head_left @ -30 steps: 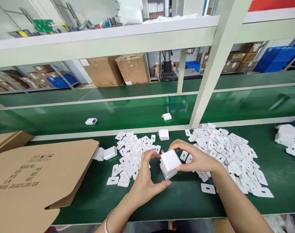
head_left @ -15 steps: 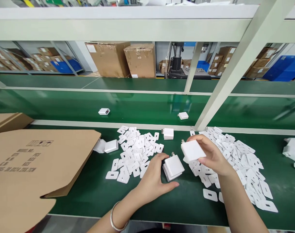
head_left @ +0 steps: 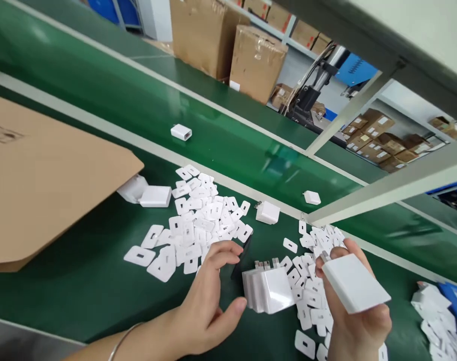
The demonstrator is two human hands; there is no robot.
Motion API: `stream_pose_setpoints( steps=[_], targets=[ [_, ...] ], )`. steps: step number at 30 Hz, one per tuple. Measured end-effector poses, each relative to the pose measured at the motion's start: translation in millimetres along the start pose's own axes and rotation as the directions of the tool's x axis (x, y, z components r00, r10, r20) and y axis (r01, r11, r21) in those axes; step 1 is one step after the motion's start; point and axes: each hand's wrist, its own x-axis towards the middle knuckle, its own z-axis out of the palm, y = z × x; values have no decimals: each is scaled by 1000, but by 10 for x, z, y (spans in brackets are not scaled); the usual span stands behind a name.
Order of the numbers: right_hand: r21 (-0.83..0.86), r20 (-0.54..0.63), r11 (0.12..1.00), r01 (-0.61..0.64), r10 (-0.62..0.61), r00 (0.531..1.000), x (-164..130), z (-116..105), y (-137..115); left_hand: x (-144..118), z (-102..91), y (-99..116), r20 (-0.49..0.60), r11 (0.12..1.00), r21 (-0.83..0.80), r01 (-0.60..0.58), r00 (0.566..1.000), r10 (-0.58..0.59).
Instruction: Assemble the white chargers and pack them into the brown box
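My right hand holds a white charger plug, its metal prongs pointing up and left. A group of several white charger plugs stands face to face on the green table, prongs upward. Just left of that group is my left hand, thumb and fingers apart and nothing held. Between its fingertips and the plugs shows a dark narrow shape that I cannot make out. White flat plates with a slot lie in a left pile and a right pile.
A large cardboard sheet covers the left side. Beside it lies a white plug. Other plugs sit by the rail and on the green strip behind it. A pale frame post slants across the right.
The view has tilted and come nearer. More plugs show in the group between my hands. My right hand, still holding a plug, has moved away from the group to the right.
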Motion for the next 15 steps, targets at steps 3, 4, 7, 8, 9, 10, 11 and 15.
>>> stream_pose_setpoints(
  steps=[3,4,7,8,9,10,11,15],
  targets=[
    [48,-15,999,-8,8,1000,5,134,57,49,-40,28,-26,998,37,43,999,-42],
    [53,-14,999,4,-4,1000,1,176,75,67,-49,38,-4,998,40,46,999,-46],
    [-23,-5,998,62,-62,998,-55,293,104,116,-71,63,97,1000,27,10,995,-13],
    [-87,-15,993,83,-84,996,-85,328,100,127,-76,69,129,1000,24,-2,992,-1],
    [-161,-29,982,100,-106,994,-117,359,90,135,-79,72,159,1000,22,-9,987,5],
    [-233,-38,966,110,-122,992,-146,386,75,139,-80,73,171,1000,16,-19,985,16],
    [-293,-36,949,117,-133,990,-170,406,56,140,-80,73,175,1000,10,-28,984,26],
    [-365,143,897,249,-211,967,-203,443,-13,121,-75,61,211,1000,7,-23,977,21]
  ],
)
